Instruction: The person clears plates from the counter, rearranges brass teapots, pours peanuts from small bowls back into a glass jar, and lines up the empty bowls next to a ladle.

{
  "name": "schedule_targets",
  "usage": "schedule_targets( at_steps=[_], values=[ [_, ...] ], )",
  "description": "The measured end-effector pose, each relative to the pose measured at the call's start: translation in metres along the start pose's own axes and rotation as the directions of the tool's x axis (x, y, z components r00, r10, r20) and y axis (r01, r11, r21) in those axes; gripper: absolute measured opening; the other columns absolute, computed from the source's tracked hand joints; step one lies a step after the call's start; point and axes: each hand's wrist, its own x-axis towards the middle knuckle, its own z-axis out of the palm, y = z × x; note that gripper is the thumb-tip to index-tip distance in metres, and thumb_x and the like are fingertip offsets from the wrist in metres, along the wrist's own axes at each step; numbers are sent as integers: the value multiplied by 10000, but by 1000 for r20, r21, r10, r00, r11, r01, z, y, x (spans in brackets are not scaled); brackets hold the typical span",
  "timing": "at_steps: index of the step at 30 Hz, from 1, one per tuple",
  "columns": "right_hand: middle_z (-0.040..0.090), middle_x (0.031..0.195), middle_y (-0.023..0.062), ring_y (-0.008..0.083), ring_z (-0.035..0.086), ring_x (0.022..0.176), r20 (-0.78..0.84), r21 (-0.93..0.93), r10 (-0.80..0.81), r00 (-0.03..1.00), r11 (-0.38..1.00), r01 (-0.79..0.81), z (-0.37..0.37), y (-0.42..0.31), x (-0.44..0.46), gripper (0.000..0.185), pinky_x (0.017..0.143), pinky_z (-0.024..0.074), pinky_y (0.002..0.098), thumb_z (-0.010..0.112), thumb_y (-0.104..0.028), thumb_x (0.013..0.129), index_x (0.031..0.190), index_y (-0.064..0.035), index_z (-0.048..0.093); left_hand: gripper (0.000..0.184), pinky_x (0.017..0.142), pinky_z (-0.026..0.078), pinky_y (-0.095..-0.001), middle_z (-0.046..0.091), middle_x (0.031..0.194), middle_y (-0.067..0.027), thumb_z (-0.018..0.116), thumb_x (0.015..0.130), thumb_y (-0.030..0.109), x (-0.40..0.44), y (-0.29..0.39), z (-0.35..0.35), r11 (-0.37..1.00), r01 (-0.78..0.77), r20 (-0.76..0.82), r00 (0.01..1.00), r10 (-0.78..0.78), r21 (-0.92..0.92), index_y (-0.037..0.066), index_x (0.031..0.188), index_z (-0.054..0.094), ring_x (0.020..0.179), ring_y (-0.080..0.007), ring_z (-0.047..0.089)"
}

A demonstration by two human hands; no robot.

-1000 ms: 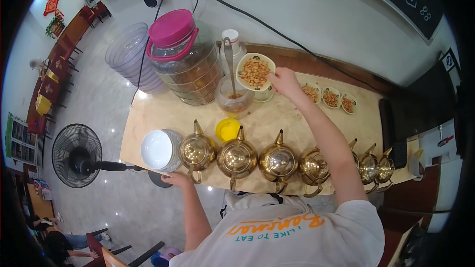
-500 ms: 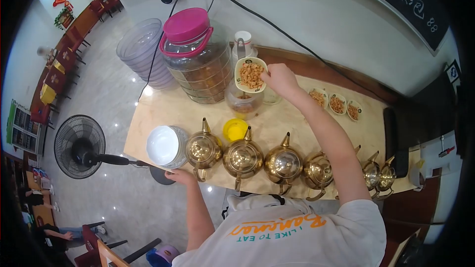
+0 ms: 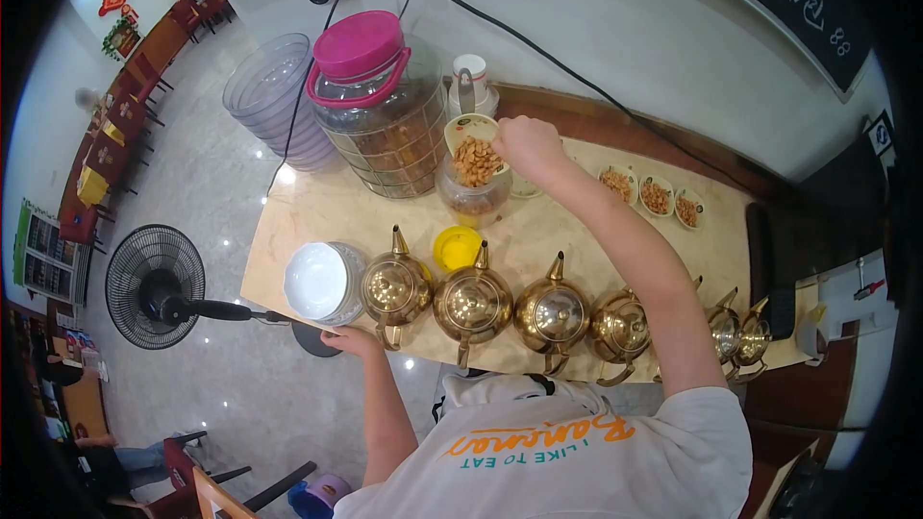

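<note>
Your right hand (image 3: 529,146) grips the rim of the bowl (image 3: 465,131), just right of the jug (image 3: 386,135). The bowl is tilted, and its nuts (image 3: 478,162) lie toward the low side, over the mouth of the jar (image 3: 473,204). The jar stands on the bench (image 3: 317,207), close to the right of the jug, and a spoon handle (image 3: 466,92) rises behind the bowl. Your left hand (image 3: 354,339) is at the bench's near edge, well apart from the jug on your side; you cannot tell whether it is closed on that edge. The dishes (image 3: 317,282) are stacked just above it. A yellow lid (image 3: 457,248) and a row of teapots (image 3: 472,306) also lie on your side of the jug. Three small bowls (image 3: 656,196) of nuts are well to the jug's right, clear tubs (image 3: 268,101) to its left.
</note>
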Motion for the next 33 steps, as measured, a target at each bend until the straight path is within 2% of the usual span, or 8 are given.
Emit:
schedule_targets(
  at_steps=[10, 13, 16, 19, 22, 25, 28, 33],
  values=[
    [522, 557, 32, 175, 573, 511, -240, -508, -559, 794, 769, 387, 22, 3, -24, 156, 435, 454, 303, 544, -71, 639, 783, -13, 524, 414, 834, 384, -422, 365, 1207, -245, 313, 933, 261, -4, 5, -1, 999, -13, 19, 1000, 13, 36, -32, 1224, 278, 1044, -350, 435],
    [518, 577, 26, 168, 552, 491, -326, -440, -657, 680, 742, 505, 22, 24, -22, 190, 436, 444, 296, 574, -104, 653, 822, -24, 540, 398, 824, 388, -428, 369, 1200, -249, 312, 932, 243, -6, 7, -1, 1000, -11, 17, 1000, 11, 8, -36, 1215, 286, 1039, -354, 437],
    [530, 566, 63, 195, 553, 497, -389, -238, -513, 765, 858, 455, 11, 40, -29, 178, 458, 439, 311, 585, -135, 706, 838, -19, 560, 390, 814, 390, -433, 379, 1189, -251, 317, 932, 236, -4, 5, -1, 1000, -9, 19, 1000, 9, 13, -40, 1206, 295, 1032, -358, 441],
    [573, 617, 158, 281, 585, 577, -454, 142, 12, 891, 988, 59, 18, 57, -37, 196, 499, 457, 383, 537, -196, 790, 820, -3, 547, 374, 808, 390, -435, 388, 1176, -253, 314, 932, 217, -2, 2, 1, 999, -33, -2, 999, 33, 32, -44, 1200, 301, 1022, -364, 445],
    [577, 683, 220, 336, 578, 600, -311, 473, 433, 846, 843, -257, 46, 81, -43, 225, 524, 444, 414, 505, -211, 811, 788, 8, 551, 366, 807, 389, -437, 389, 1174, -254, 307, 934, 205, -2, 2, 0, 998, -37, -1, 999, 37, 44, -46, 1201, 302, 1017, -371, 449],
    [570, 604, 182, 292, 557, 507, -156, 519, 547, 823, 754, -403, 117, 118, -48, 261, 433, 400, 393, 479, -209, 820, 681, 4, 536, 359, 805, 391, -440, 390, 1174, -256, 301, 934, 195, 0, -2, 1, 999, -41, -2, 999, 41, 35, -47, 1200, 301, 1018, -373, 450],
    [493, 533, 75, 183, 450, 408, 556, 716, 618, 556, -17, -698, 136, 107, -53, 269, 350, 310, 323, 448, -228, 853, 699, -21, 522, 361, 804, 395, -441, 393, 1174, -255, 306, 934, 198, 1, 0, 0, 999, -20, 9, 1000, 20, 35, -47, 1200, 302, 1024, -370, 449],
    [381, 545, -11, 89, 279, 380, 771, 633, 415, 482, -428, -645, 167, 90, -55, 261, 338, 190, 241, 427, -281, 884, 735, -75, 488, 374, 810, 401, -437, 384, 1187, -250, 324, 931, 207, -1, 1, 0, 1000, -8, 16, 1000, 8, 21, -44, 1208, 297, 1030, -361, 449]
  ],
)
